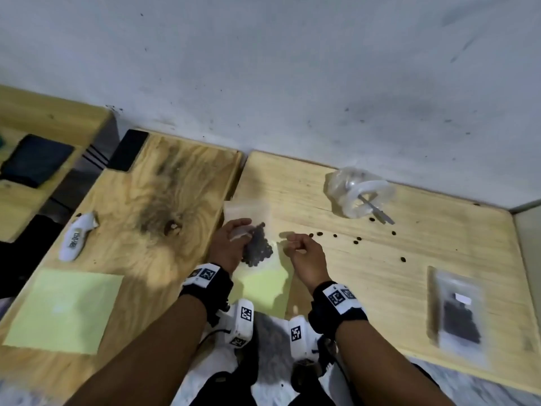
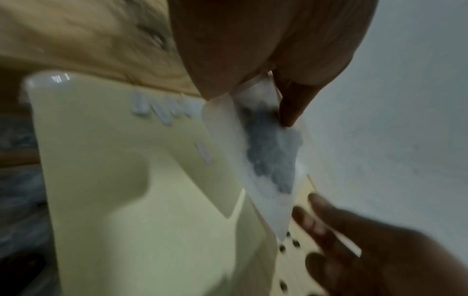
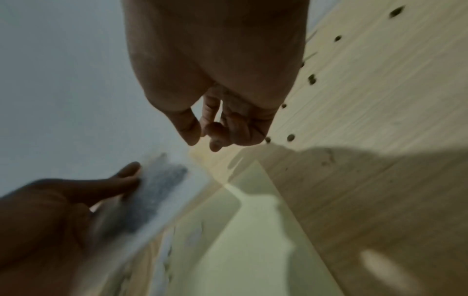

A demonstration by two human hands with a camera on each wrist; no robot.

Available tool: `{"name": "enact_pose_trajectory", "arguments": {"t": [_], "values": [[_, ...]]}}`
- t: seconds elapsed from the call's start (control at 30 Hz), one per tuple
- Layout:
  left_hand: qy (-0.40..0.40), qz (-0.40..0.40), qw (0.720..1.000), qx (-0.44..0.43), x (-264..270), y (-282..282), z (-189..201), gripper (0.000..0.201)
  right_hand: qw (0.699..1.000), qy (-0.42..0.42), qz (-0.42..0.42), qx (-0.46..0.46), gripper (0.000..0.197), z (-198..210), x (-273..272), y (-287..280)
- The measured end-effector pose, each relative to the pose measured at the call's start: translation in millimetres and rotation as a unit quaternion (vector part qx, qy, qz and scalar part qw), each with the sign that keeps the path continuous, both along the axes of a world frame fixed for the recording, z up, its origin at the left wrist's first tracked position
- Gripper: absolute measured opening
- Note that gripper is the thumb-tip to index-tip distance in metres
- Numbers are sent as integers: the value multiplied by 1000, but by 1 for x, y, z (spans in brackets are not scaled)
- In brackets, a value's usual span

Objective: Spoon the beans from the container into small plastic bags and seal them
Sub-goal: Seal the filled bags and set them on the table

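both bare forearms reach forward side by side, a black band on each wrist. the left hand (image 1: 227, 244) lies back-up, its thumb and fingers (image 2: 291, 104) pinching the bag of beans (image 1: 257, 247) by one edge. the right hand (image 1: 304, 253) hovers just beside it, fingers loosely curled, thumb tip near the forefinger, holding nothing.

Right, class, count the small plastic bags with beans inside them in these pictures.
2. One bag is gripped by the left hand over the yellow sheet; the second bag lies flat on the table, far right. None seems hidden.
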State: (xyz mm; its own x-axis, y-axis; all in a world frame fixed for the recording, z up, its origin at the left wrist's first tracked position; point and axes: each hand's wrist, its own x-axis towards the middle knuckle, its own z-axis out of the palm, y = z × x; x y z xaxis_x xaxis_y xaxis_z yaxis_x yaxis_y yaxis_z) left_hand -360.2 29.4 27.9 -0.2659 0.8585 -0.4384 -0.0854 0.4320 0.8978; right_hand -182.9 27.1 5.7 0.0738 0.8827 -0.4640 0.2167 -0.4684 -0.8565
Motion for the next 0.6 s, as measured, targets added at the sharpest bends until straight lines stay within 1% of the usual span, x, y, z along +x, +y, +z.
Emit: {"name": "enact_pose_trajectory", "arguments": {"t": [0.07, 0.17, 0.23, 0.33, 0.37, 0.43, 0.53, 0.6], "values": [[5, 40, 999, 8, -34, 4, -2, 32, 995, -74, 73, -9, 23, -12, -20, 0], [19, 64, 998, 5, -72, 10, -12, 33, 971, -174, 161, -39, 37, -22, -43, 1], [21, 72, 997, -2, -87, 12, -13, 33, 956, -217, 192, -37, 43, -25, -55, 2], [15, 78, 997, -4, -98, 15, -14, 32, 944, -263, 200, -23, 43, -27, -67, 3], [13, 78, 997, -4, -101, 16, -15, 32, 941, -271, 200, -21, 40, -28, -71, 4], [13, 75, 997, -7, -102, 16, -16, 33, 938, -281, 201, -19, 29, -30, -75, 6], [13, 73, 997, -8, -102, 17, -18, 33, 944, -274, 179, -29, 14, -33, -79, 8], [16, 74, 997, -4, -100, 17, -20, 32, 952, -260, 156, -42, 14, -32, -80, 10]]}}
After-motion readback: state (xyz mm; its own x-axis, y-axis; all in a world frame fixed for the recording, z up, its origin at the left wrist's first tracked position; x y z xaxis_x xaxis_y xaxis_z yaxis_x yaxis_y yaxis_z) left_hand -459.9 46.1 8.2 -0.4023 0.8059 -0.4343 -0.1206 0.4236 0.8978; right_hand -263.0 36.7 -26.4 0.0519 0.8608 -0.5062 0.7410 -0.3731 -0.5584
